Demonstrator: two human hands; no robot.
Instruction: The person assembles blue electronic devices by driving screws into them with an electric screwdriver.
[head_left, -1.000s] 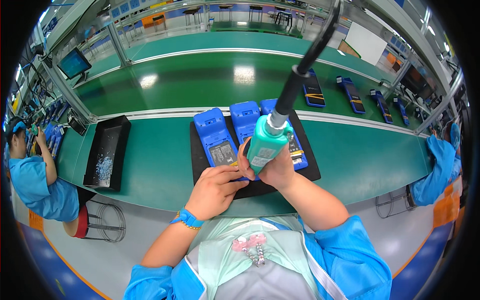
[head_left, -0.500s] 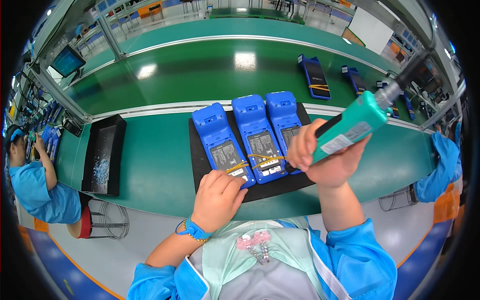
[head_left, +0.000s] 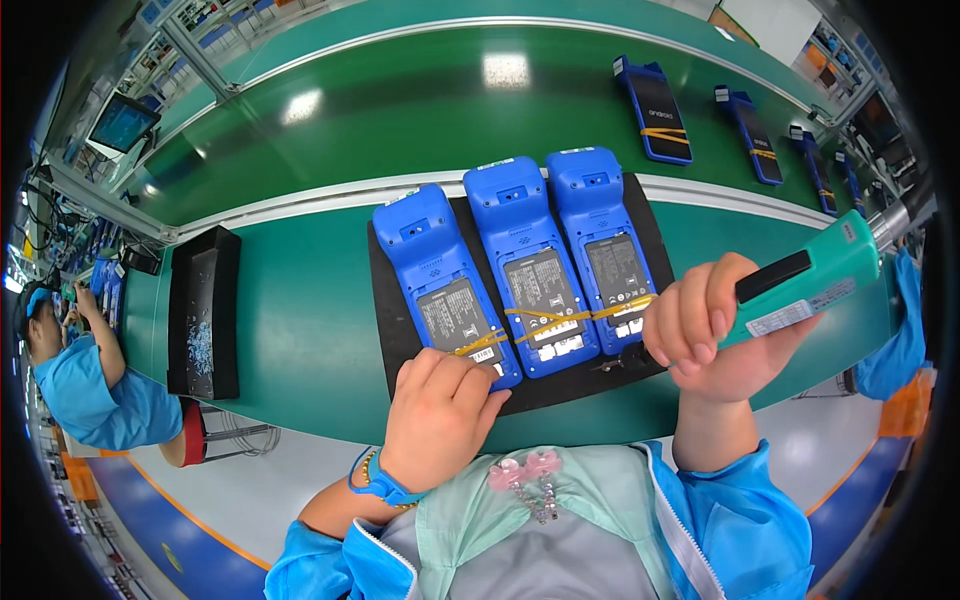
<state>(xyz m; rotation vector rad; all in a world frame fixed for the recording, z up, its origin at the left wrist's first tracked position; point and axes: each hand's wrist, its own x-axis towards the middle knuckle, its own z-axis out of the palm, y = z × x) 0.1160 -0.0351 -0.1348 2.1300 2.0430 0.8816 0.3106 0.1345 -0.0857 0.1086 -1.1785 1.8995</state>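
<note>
Three blue handheld terminals lie face down side by side on a black mat (head_left: 395, 335), batteries showing, yellow rubber bands across their lower parts. My left hand (head_left: 436, 408) bends its fingers, pressed together, over the lower end of the left terminal (head_left: 450, 290); its fingertips are partly hidden. Wrapped in my right hand (head_left: 722, 335) is a green electric screwdriver (head_left: 808, 285), tilted, its bit pointing left near the lower ends of the middle terminal (head_left: 530, 265) and the right terminal (head_left: 600, 235). Whether the bit touches either one, I cannot tell.
A black tray (head_left: 232, 320) with small blue-white pieces stands at the left. Beyond the metal rail, several banded terminals (head_left: 655, 110) lie screen up on the green surface. A co-worker (head_left: 100, 375) sits at far left; a blue sleeve (head_left: 890, 340) shows at far right.
My right hand and the screwdriver have moved right, uncovering more of the right terminal. My left hand stays at the left terminal's lower end. The whole view has shifted slightly.
</note>
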